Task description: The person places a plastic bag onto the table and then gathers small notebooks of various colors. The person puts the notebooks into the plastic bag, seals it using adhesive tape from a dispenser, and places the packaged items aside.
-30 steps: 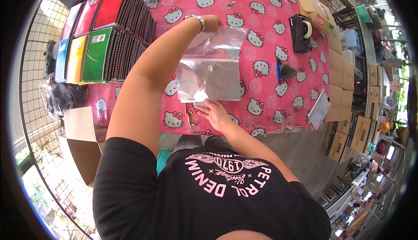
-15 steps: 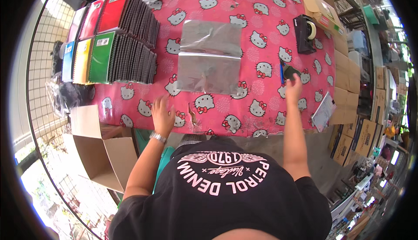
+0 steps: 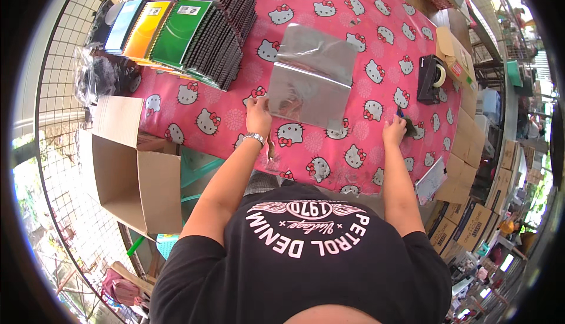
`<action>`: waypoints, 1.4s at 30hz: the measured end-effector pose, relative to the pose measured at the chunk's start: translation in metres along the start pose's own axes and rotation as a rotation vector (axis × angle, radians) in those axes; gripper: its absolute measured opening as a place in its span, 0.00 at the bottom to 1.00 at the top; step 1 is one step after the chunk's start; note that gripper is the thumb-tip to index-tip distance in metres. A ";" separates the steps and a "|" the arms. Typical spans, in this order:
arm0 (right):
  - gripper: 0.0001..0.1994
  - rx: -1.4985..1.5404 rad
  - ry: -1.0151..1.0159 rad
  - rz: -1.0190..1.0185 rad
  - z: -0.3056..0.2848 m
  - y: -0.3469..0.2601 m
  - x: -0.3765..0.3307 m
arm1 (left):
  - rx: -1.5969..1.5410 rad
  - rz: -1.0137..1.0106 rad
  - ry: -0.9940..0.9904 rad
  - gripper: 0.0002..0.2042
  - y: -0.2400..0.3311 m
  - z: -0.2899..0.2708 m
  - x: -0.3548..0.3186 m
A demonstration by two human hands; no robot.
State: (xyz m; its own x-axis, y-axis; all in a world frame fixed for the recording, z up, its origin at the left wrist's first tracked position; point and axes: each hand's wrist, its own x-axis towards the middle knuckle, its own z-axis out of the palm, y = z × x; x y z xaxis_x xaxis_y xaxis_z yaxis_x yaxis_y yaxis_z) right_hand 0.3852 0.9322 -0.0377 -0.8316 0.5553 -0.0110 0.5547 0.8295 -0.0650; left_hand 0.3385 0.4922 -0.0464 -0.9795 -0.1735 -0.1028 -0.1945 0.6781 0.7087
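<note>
A clear plastic sheet [image 3: 315, 68] with a shiny crease across its middle lies flat on the pink patterned tablecloth [image 3: 329, 159]. At its near left corner is my left hand [image 3: 259, 118], with the fingers drawn together on the sheet's edge. My right hand [image 3: 394, 132] is farther right, fingers curled over a slim blue pen-like tool [image 3: 400, 112], most of which the hand hides. Just right of those fingers lies a small dark object [image 3: 410, 129] that I cannot make out.
Stacks of spiral notebooks [image 3: 182, 30] stand at the far left. To the right are a black tape dispenser [image 3: 428, 80], an opened cardboard carton [image 3: 453, 56] and a paper pad [image 3: 431, 181]. An open cardboard box [image 3: 159, 191] stands below the table's left edge.
My left hand has moved right to the sheet's corner, its fingers closing from spread. My right hand has shifted from the dark object onto the blue tool. The whole view has tilted.
</note>
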 end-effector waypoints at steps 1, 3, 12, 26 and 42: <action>0.27 0.018 -0.007 -0.038 0.002 0.008 0.001 | -0.015 -0.005 -0.010 0.15 0.000 -0.002 0.000; 0.29 0.194 0.067 -0.062 0.013 0.035 0.004 | -0.068 -0.010 -0.042 0.16 0.004 -0.001 0.003; 0.24 0.942 -0.199 -0.087 -0.052 -0.127 -0.029 | -0.570 -0.206 -0.060 0.16 -0.039 -0.004 0.018; 0.17 0.590 -0.447 -0.957 -0.018 -0.311 -0.141 | -0.448 -0.210 -0.294 0.10 -0.032 -0.128 -0.009; 0.32 -0.003 -0.152 -0.676 -0.229 -0.647 0.074 | 0.279 0.205 0.197 0.23 0.052 -0.385 0.366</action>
State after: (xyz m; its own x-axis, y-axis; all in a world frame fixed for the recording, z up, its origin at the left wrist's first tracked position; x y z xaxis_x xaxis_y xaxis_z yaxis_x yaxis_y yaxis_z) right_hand -0.0296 0.4504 0.2325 -0.9893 -0.0977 -0.1087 -0.0865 0.9908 -0.1039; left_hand -0.0092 0.1894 0.2213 -0.9758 -0.1293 0.1761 -0.0293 0.8763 0.4809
